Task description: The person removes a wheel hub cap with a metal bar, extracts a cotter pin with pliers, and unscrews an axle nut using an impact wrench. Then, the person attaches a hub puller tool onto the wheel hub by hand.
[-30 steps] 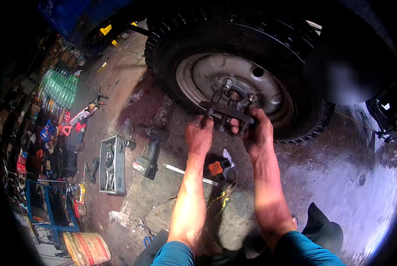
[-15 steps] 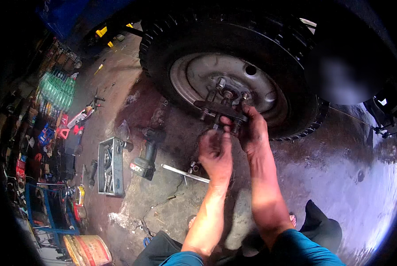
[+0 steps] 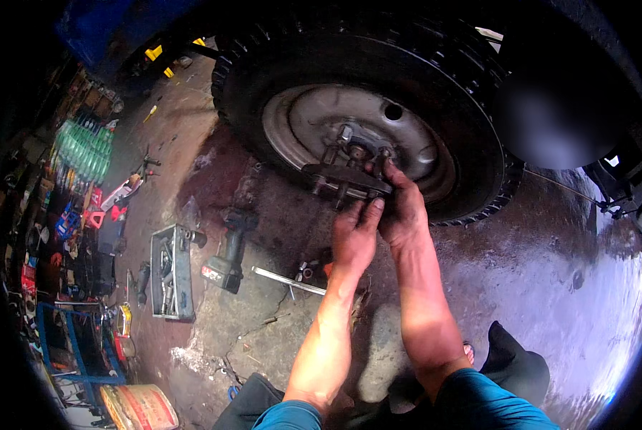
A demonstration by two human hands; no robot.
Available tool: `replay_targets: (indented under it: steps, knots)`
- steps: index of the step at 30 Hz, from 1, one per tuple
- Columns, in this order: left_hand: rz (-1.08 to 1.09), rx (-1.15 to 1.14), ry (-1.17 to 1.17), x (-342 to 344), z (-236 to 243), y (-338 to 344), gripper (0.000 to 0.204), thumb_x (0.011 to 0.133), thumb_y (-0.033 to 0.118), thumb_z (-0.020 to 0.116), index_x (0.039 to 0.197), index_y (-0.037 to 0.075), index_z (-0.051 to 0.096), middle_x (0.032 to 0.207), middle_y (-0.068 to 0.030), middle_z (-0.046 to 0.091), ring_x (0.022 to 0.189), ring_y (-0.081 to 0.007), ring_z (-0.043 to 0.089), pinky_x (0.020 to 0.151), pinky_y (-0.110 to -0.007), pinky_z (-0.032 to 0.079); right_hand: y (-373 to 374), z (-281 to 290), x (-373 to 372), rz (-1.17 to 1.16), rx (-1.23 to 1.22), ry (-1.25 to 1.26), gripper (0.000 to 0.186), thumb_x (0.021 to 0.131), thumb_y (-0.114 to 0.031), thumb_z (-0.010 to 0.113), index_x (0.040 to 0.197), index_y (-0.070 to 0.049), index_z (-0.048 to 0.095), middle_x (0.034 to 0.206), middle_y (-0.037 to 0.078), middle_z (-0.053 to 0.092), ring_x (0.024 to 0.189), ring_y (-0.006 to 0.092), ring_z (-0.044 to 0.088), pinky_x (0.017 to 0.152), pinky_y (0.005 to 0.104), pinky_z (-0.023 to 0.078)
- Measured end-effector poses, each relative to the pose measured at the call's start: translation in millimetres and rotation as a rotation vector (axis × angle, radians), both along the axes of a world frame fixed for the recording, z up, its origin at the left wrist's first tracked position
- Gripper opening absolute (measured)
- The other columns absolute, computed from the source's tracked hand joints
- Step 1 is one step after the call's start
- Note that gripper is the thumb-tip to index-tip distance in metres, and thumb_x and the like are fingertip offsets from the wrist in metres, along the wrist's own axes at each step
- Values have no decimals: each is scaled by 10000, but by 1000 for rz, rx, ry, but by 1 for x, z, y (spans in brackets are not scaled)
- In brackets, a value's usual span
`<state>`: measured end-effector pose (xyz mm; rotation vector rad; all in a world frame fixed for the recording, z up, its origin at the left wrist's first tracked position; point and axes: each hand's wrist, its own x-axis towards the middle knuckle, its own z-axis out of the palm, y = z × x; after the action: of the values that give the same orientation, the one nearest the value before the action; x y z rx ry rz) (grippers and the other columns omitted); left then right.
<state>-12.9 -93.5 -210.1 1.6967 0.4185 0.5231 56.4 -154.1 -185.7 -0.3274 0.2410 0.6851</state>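
A dark metal puller [image 3: 344, 176], a thick bar with bolts through it, stands in front of the wheel hub [image 3: 359, 150]. The grey steel rim [image 3: 314, 109] and black tyre [image 3: 243, 107] surround it. My right hand [image 3: 405, 211] is closed around the puller's right end, its fingertips close to the rim. Below the bar, my left hand [image 3: 354, 240] has thumb and fingers drawn together at the puller's lower bolts. Exactly what those fingers pinch is partly hidden.
On the floor to the left lie a cordless impact wrench [image 3: 229, 254], a metal tray [image 3: 156, 279] of sockets and a long silver bar [image 3: 288, 280]. Green bottles [image 3: 84, 152] and cluttered tools line the far left. A round tin [image 3: 138, 407] stands at lower left.
My left hand, blurred before, now has its thumb and fingers up against the puller's underside. My right hand keeps its hold. The whole view has shifted slightly.
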Motion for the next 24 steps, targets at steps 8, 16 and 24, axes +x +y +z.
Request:
replay_targets:
  steps: [8,16,24]
  knots:
    - [84,245,107,-3,14,0,273,857,245,595,934,-15,625,844,-132,656,769,-167,588,702,-326,455,7,1,1,7,22,-21,239,866,-184,539,1036,-17,543,947,127,615,845,244,597,794,369,496]
    - [462,180,-105,-28,-15,-8,225,798,150,663,965,12,603,722,-56,605,638,-163,547,641,-297,455,8,3,2,-14,79,-19,282,857,-178,553,1089,-18,540,1007,119,617,914,256,591,833,382,477]
    - [404,580,23,-14,-10,22,376,776,239,682,1065,50,533,846,-136,570,762,-207,554,695,-328,452,11,-2,5,-49,-5,-42,261,868,-189,533,1069,-22,547,994,107,617,886,222,588,830,354,466]
